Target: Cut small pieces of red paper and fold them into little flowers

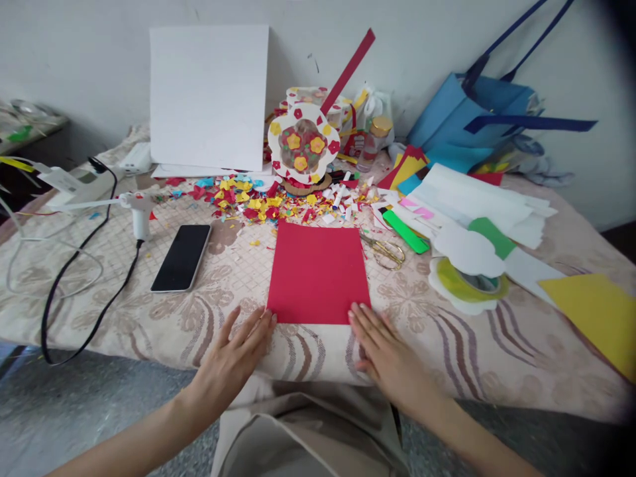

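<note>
A red paper sheet is being touched at its near corners on the cloth-covered tabletop, the left corner by the left hand, the right by the right hand. Both hands are being held apart, open, fingers outstretched. The sheet is being flanked by gold-handled scissors and, farther off, a phone.

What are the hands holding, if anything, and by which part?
Nothing is gripped. The left hand is at the red paper's near left corner, and the right hand's fingers lie on its near right corner.
</note>
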The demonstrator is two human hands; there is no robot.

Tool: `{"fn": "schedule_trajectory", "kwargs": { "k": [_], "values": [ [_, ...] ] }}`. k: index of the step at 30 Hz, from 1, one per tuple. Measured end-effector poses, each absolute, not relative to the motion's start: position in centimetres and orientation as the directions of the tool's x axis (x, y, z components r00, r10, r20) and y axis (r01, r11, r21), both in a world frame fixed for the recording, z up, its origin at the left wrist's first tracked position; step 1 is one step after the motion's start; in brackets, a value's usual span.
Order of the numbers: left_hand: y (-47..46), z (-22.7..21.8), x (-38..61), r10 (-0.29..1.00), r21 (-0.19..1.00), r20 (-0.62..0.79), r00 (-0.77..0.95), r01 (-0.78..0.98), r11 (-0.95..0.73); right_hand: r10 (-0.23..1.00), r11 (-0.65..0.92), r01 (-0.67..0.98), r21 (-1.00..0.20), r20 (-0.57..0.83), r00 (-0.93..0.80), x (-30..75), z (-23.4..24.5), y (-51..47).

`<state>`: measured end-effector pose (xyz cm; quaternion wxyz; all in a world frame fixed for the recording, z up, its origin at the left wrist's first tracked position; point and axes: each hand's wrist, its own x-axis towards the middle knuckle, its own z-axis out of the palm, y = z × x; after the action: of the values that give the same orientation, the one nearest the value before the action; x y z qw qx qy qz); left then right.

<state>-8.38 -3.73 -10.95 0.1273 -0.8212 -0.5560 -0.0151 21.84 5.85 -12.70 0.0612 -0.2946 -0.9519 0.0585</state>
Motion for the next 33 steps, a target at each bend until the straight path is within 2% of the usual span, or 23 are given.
{"fn": "schedule_trajectory", "kwargs": {
  "k": [2,4,6,8,10,12,13,15,16,19,23,26,29,33],
  "values": [
    [-3.8,-10.8,-8.6,0.917,-0.134,0.165,0.363,0.929,-0.344,0.634,0.771,0.618,-0.155,0.089,-0.769,24.7,-12.7,6.2],
    [-3.7,-10.7,-8.9,0.924,-0.062,0.17,0.343,0.939,-0.338,0.669,0.733,0.64,-0.232,0.077,-0.739,26.4,-12.5,6.5],
    [-3.5,-10.5,-9.2,0.926,0.014,0.185,0.329,0.941,-0.337,0.724,0.661,0.642,-0.388,0.104,-0.682,26.8,-11.8,6.8],
    [-2.9,-10.1,-8.9,0.928,0.09,0.216,0.303,0.941,-0.328,0.841,0.495,0.632,-0.596,0.146,-0.521,26.1,-11.0,7.2],
    [-2.1,-9.4,-7.9,0.933,0.193,0.269,0.24,0.935,-0.297,0.943,0.245,0.543,-0.803,0.067,-0.326,24.7,-10.3,7.5],
    [-1.1,-8.5,-6.1,0.941,0.394,0.305,0.146,0.88,-0.264,0.959,-0.003,0.324,-0.946,-0.095,-0.267,23.1,-9.9,7.6],
    [-0.6,-8.1,-5.0,0.949,0.521,0.296,0.112,0.813,-0.258,0.949,-0.102,0.202,-0.974,-0.156,-0.273,22.3,-9.8,7.6],
    [0.5,-7.3,-2.8,0.981,0.756,0.173,0.084,0.627,-0.187,0.919,-0.229,0.025,-0.973,-0.225,-0.324,20.9,-9.8,7.4],
    [1.0,-7.0,-1.8,0.99,0.833,0.114,0.082,0.535,-0.14,0.905,-0.263,-0.026,-0.964,-0.237,-0.352,20.3,-9.8,7.2],
    [2.4,-6.7,0.7,0.996,0.952,0.01,0.084,0.304,-0.035,0.871,-0.314,-0.088,-0.945,-0.25,-0.423,19.2,-9.6,6.7],
    [3.4,-7.3,2.4,0.994,0.994,-0.059,0.093,0.101,0.05,0.854,-0.33,-0.093,-0.939,-0.255,-0.454,18.6,-9.5,6.4],
    [3.6,-7.6,2.7,0.992,0.994,-0.101,0.081,0.038,0.098,0.869,-0.279,-0.026,-0.96,-0.241,-0.431,18.5,-9.6,6.3],
    [3.5,-7.6,2.5,0.993,0.991,-0.095,0.07,0.099,0.088,0.881,-0.22,0.063,-0.974,-0.226,-0.416,18.5,-9.5,6.2],
    [3.2,-7.2,2.5,0.999,0.967,-0.01,0.033,0.256,0.001,0.914,-0.072,0.205,-0.976,-0.147,-0.377,18.4,-9.0,6.3]
  ]
}}
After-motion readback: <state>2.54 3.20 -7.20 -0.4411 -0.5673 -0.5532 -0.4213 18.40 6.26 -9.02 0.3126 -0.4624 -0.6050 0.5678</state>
